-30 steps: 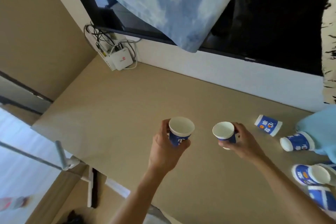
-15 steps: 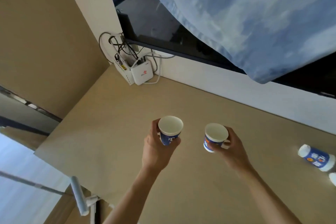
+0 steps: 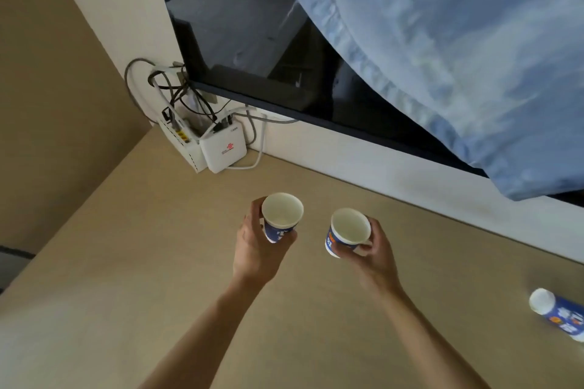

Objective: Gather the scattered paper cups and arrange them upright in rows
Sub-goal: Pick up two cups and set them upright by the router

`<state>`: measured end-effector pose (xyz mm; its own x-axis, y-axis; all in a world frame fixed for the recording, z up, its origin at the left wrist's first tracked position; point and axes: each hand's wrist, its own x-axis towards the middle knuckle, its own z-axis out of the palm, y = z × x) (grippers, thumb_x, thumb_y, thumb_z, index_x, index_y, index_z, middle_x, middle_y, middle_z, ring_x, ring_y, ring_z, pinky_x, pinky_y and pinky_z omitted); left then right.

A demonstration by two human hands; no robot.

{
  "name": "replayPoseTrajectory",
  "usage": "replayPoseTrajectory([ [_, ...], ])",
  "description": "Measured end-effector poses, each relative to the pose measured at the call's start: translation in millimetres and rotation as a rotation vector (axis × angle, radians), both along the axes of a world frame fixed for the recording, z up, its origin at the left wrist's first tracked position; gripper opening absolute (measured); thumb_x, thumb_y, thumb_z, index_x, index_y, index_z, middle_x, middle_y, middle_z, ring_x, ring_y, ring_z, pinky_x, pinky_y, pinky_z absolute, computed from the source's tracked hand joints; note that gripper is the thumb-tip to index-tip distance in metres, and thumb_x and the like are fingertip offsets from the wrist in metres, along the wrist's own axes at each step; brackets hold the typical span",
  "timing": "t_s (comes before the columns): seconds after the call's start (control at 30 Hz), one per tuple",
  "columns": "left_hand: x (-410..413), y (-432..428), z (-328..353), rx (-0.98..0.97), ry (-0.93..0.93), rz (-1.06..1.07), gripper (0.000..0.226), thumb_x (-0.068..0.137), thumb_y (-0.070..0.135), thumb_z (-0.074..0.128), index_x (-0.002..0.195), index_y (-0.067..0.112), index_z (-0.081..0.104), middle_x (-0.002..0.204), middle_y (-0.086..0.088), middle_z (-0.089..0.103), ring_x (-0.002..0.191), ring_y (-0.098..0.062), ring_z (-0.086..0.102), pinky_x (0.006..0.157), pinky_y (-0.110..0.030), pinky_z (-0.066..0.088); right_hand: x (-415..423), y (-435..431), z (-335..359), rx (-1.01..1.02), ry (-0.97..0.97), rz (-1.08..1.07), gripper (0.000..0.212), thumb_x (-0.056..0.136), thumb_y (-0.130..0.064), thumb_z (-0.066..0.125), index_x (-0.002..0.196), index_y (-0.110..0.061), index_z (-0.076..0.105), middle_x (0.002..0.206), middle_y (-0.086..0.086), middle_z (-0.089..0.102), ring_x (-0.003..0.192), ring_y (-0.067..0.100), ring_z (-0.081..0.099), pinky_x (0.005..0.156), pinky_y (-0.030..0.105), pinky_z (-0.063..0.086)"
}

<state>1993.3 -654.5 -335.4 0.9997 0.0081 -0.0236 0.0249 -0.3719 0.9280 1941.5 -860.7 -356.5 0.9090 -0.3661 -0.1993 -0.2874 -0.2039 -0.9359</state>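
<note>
Left cup (image 3: 282,215) upright, mouth up, gripped by left hand (image 3: 252,251); right cup (image 3: 349,226) likewise by right hand (image 3: 376,259)

Tan table (image 3: 126,278): carries the items listed.
Left hand (image 3: 254,249): fingers (image 3: 286,238) curled round a blue-and-white paper cup (image 3: 282,218), mouth up and tipped a little toward the camera.
Right hand (image 3: 377,257): grips a second cup (image 3: 347,232), also mouth up, near the first but not touching it.
Third cup (image 3: 557,314): lies on its side at the right edge, well apart from both hands.
Far corner: two white router boxes (image 3: 221,150) with tangled cables (image 3: 170,88).
Above: a dark screen (image 3: 252,41), partly draped by a blue cloth (image 3: 458,57).
</note>
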Motion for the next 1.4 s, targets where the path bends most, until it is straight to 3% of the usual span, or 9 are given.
replayPoseTrajectory([
  [0.13, 40.6, -4.1, -22.7, 0.014, -0.057, -0.043, 0.064, 0.073, 0.011, 0.085, 0.127, 0.017, 0.052, 0.117, 0.003, 0.062, 0.099, -0.015, 0.061, 0.075, -0.010, 0.050, 34.6, 6.8, -18.1, 0.004, -0.016, -0.060, 0.061, 0.063, -0.042, 0.089, 0.117, -0.039, 0.060, 0.112, -0.014, 0.071, 0.107, 0.020, 0.068, 0.096, 0.057, 0.054],
  [0.3, 93.1, -8.3, -50.3, 0.041, -0.088, -0.090, 0.065, 0.073, 0.010, 0.085, 0.128, 0.012, 0.050, 0.115, 0.001, 0.062, 0.093, -0.012, 0.058, 0.068, -0.001, 0.044, 80.1, 16.4, -41.6, 0.023, -0.041, -0.113, 0.060, 0.066, -0.031, 0.092, 0.116, -0.037, 0.060, 0.110, -0.011, 0.070, 0.107, 0.022, 0.067, 0.096, 0.056, 0.054],
  [0.5, 129.0, -6.7, -84.5, 0.044, -0.086, -0.120, 0.062, 0.073, 0.010, 0.085, 0.125, 0.014, 0.051, 0.111, 0.006, 0.060, 0.091, -0.002, 0.060, 0.068, -0.006, 0.047, 119.9, 25.7, -64.2, 0.062, -0.088, -0.136, 0.063, 0.070, -0.018, 0.091, 0.124, -0.027, 0.059, 0.113, -0.006, 0.068, 0.099, 0.016, 0.066, 0.093, 0.049, 0.057],
  [0.6, 141.5, -5.2, -98.3, 0.035, -0.102, -0.112, 0.063, 0.073, 0.009, 0.085, 0.126, 0.012, 0.052, 0.116, -0.001, 0.062, 0.099, -0.017, 0.061, 0.079, -0.022, 0.055, 133.9, 27.5, -74.3, 0.063, -0.101, -0.150, 0.059, 0.073, -0.014, 0.089, 0.123, -0.025, 0.059, 0.111, -0.001, 0.068, 0.096, 0.021, 0.066, 0.091, 0.047, 0.057],
  [0.77, 161.9, -8.4, -110.4, 0.031, -0.111, -0.120, 0.063, 0.073, 0.011, 0.085, 0.127, 0.015, 0.051, 0.114, 0.001, 0.062, 0.102, -0.019, 0.062, 0.084, -0.038, 0.058, 141.5, 21.4, -87.4, 0.078, -0.128, -0.209, 0.056, 0.074, -0.014, 0.089, 0.119, -0.028, 0.059, 0.109, -0.003, 0.069, 0.101, 0.025, 0.068, 0.085, 0.037, 0.058],
  [0.83, 169.9, -12.2, -112.7, 0.011, -0.099, -0.132, 0.064, 0.074, 0.011, 0.085, 0.126, 0.018, 0.049, 0.115, 0.004, 0.061, 0.104, -0.018, 0.062, 0.083, -0.034, 0.058, 140.6, 18.7, -91.0, 0.107, -0.132, -0.233, 0.056, 0.074, -0.012, 0.089, 0.118, -0.028, 0.060, 0.109, -0.004, 0.070, 0.101, 0.023, 0.069, 0.084, 0.032, 0.058],
  [0.97, 179.3, -20.3, -114.2, -0.012, -0.070, -0.125, 0.065, 0.073, 0.015, 0.086, 0.125, 0.027, 0.048, 0.110, 0.014, 0.058, 0.098, -0.004, 0.060, 0.074, -0.010, 0.053, 139.4, 15.1, -95.1, 0.120, -0.136, -0.253, 0.055, 0.072, -0.011, 0.089, 0.114, -0.034, 0.061, 0.105, -0.011, 0.070, 0.097, 0.017, 0.069, 0.083, 0.029, 0.056],
  [1.2, 185.1, -29.1, -116.5, -0.013, -0.081, -0.090, 0.064, 0.075, 0.015, 0.085, 0.128, 0.020, 0.051, 0.116, 0.006, 0.062, 0.100, -0.010, 0.061, 0.077, -0.014, 0.052, 144.2, 11.8, -97.6, 0.103, -0.137, -0.259, 0.057, 0.071, -0.014, 0.089, 0.111, -0.041, 0.059, 0.106, -0.014, 0.070, 0.101, 0.020, 0.068, 0.092, 0.042, 0.057],
  [1.4, 183.8, -31.3, -115.8, -0.008, -0.047, -0.061, 0.061, 0.077, 0.020, 0.084, 0.124, 0.029, 0.048, 0.109, 0.013, 0.059, 0.086, -0.003, 0.060, 0.066, -0.009, 0.047, 145.7, 12.6, -96.2, 0.105, -0.153, -0.251, 0.056, 0.070, -0.014, 0.089, 0.112, -0.038, 0.060, 0.102, -0.017, 0.069, 0.095, 0.015, 0.067, 0.089, 0.040, 0.058],
])
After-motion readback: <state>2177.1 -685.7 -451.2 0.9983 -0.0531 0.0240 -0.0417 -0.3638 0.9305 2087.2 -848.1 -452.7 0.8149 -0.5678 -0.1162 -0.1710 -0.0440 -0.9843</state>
